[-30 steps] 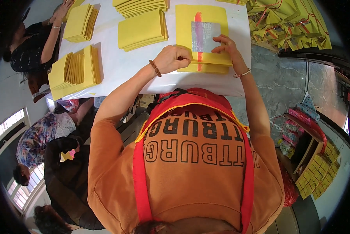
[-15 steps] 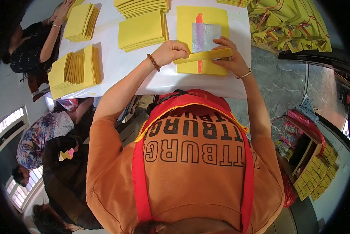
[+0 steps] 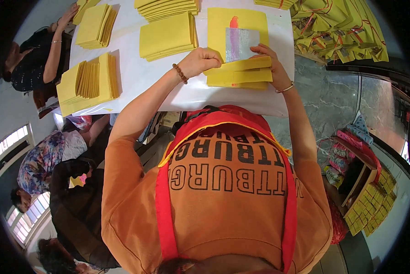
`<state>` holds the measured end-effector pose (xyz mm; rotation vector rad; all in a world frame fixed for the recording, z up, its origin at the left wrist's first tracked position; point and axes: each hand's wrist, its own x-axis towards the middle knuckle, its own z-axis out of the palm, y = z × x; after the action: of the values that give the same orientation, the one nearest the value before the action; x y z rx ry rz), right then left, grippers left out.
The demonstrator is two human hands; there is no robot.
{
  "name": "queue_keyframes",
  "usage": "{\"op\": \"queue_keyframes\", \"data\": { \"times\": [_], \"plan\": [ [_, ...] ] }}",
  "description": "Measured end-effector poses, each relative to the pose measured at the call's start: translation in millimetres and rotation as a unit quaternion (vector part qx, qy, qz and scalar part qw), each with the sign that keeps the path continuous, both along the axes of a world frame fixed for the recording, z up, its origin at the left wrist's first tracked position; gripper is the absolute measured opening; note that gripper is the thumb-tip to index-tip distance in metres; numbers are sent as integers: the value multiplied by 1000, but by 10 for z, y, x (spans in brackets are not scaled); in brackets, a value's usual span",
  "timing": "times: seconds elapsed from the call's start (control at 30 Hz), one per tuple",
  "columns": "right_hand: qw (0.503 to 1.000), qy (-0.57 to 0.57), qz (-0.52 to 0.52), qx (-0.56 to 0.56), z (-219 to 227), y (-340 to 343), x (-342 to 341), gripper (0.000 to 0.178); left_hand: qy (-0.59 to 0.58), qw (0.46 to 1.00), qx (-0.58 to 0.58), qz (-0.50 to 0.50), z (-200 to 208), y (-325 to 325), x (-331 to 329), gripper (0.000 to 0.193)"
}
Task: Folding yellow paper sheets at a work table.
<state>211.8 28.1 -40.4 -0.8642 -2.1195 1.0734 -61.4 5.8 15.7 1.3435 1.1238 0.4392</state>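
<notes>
On the white table lies a flat stack of yellow paper (image 3: pixel 216 29), its top sheet marked with a red stripe and a silver foil square (image 3: pixel 249 42) with a purple band. Across its near part runs a folded yellow paper strip (image 3: pixel 239 66), and a second yellow flap (image 3: pixel 241 76) shows just below it. My left hand (image 3: pixel 201 62) pinches the strip's left end, fingers closed. At the right end my right hand (image 3: pixel 276 69) grips the paper, its fingertips over the upper edge by the foil; its thumb is hidden behind the flap.
Folded yellow paper stacks (image 3: pixel 166 36) stand left of my work, with another fanned stack (image 3: pixel 88 84) at the table's near left corner. Bundled yellow papers (image 3: pixel 342 32) with red ties pile up beyond the right edge. Co-workers sit at the left, one with a hand (image 3: pixel 67 17) at a far stack.
A second yellow flap now shows below the strip, where the striped sheet was visible before. My right fingers have shifted slightly; my left hand has stayed in place.
</notes>
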Motion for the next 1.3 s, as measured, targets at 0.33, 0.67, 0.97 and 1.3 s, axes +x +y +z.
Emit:
{"op": "queue_keyframes", "data": {
  "times": [0.33, 0.67, 0.97, 1.3],
  "plan": [
    [997, 40, -39, -46, 52, -9, -10, 16, -182, 979, 91, 27, 21, -35, -268, 39],
    [989, -77, -44, 115, 270, -79, 35, 15, 283, 761, 572, -113, -117, -186, -59, 45],
    [970, -164, 38, 174, 419, -479, 162, 23, 170, 840, 506, -100, -7, -583, -20, 28],
    [953, 14, -197, -228, 353, -411, -119, 38, 183, 975, 86, 95, -51, -192, 121, 32]
  ]
}}
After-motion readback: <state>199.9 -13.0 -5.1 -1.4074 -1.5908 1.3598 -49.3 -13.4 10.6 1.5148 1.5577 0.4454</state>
